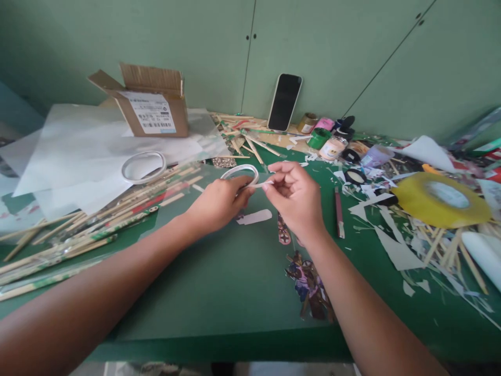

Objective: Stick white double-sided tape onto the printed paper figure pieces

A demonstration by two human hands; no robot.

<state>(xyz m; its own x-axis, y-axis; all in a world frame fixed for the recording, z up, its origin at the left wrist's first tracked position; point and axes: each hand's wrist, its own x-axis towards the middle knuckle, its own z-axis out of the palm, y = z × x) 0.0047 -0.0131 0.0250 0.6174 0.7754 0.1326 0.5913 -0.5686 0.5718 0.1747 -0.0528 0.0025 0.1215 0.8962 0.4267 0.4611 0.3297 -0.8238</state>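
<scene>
My left hand [223,201] grips a narrow roll of white tape [239,169] between thumb and fingers, above the green table. From the roll a short strip [261,184] stretches across to my right hand [293,193], whose thumb and forefinger pinch its end. Beneath my hands lies a white paper piece with a rounded end [256,216]. A patterned cutout [283,230] is partly hidden below my right hand. Closer to me is a heap of dark and purple cutouts [309,284], partly covered by my right forearm.
At the back left stands an open cardboard box [156,112], with a second tape roll [143,167] and wooden sticks [117,214] nearby. A phone [285,102] leans on the wall. On the right are a cutter [338,214], paint jars [332,149], scraps and a wide yellow tape roll [415,196].
</scene>
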